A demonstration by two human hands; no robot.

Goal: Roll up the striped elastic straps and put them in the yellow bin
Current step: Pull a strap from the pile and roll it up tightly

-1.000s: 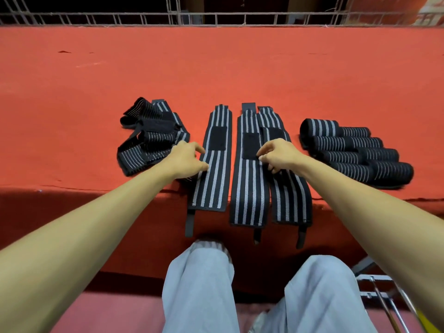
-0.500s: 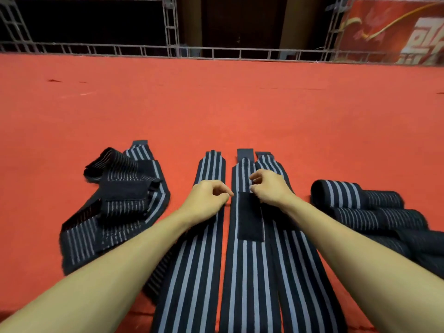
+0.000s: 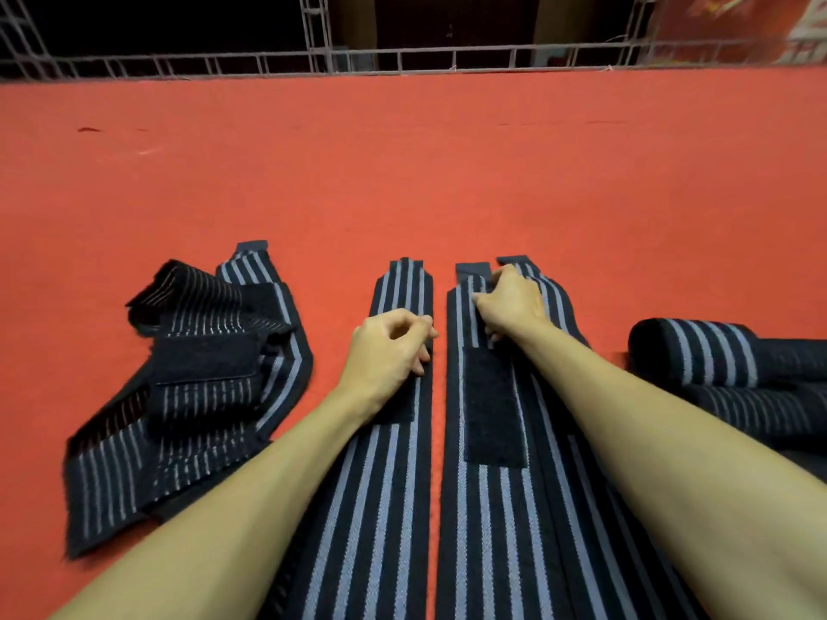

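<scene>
a loose heap of unrolled striped straps (image 3: 188, 387) lies crumpled at the left on the red carpet (image 3: 402, 172), black hook-and-loop patches showing among its folds. just to its right the left strap (image 3: 405, 288) lies flat and straight, running away from the person, black with pale grey stripes. the left hand (image 3: 389, 346) rests on the far part of that strap, fingers curled and fingertips (image 3: 423, 364) down near the strap's right edge; whether they actually pinch the fabric cannot be told. a narrow strip of carpet separates this strap from the middle strap (image 3: 474, 507), which also lies flat and carries a long black hook-and-loop patch (image 3: 492, 404) along its length. the right hand (image 3: 514, 302) sits at the far end of the middle strap, just beyond that patch, fingers curled and closed on the strap's end, with the thumb tip on the stripes. a third flat strap, the right strap (image 3: 564, 315), lies against the middle one, partly under the right hand and forearm. further right, apart from the flat ones, rolled straps (image 3: 698, 351) lie side by side on the carpet, running out of view. a metal truss railing (image 3: 447, 60) borders the far edge of the carpet
</scene>
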